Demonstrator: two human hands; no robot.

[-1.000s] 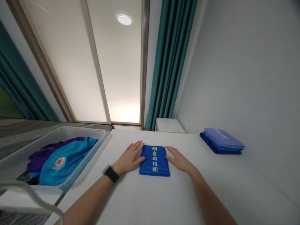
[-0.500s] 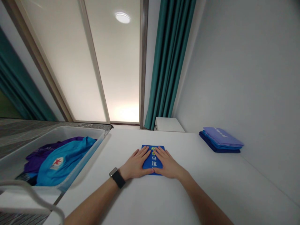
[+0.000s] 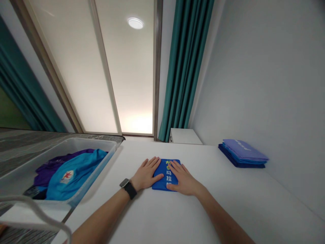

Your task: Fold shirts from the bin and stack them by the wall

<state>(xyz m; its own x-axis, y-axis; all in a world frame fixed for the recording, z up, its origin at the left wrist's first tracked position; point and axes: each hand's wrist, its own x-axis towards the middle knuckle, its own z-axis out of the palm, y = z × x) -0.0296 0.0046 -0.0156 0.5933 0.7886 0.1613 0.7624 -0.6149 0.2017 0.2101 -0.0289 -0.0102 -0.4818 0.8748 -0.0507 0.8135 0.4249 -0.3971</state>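
Observation:
A folded blue shirt (image 3: 162, 179) with yellow and white characters lies flat on the white table (image 3: 177, 217). My left hand (image 3: 147, 173), with a dark watch on the wrist, rests flat on the shirt's left edge, fingers stretched out. My right hand (image 3: 181, 179) lies flat on the shirt's right half, fingers spread and covering part of the print. Neither hand grips anything.
A clear plastic bin (image 3: 22, 173) at the left holds a light blue garment (image 3: 73, 173) and purple clothes. A stack of folded blue and purple shirts (image 3: 242, 156) sits at the far right by the wall. A white hanger (image 3: 38, 220) shows at the lower left. Teal curtains hang behind.
A second ago my hands lay on the table on either side of the folded shirt. They moved inward onto it and now press flat on top.

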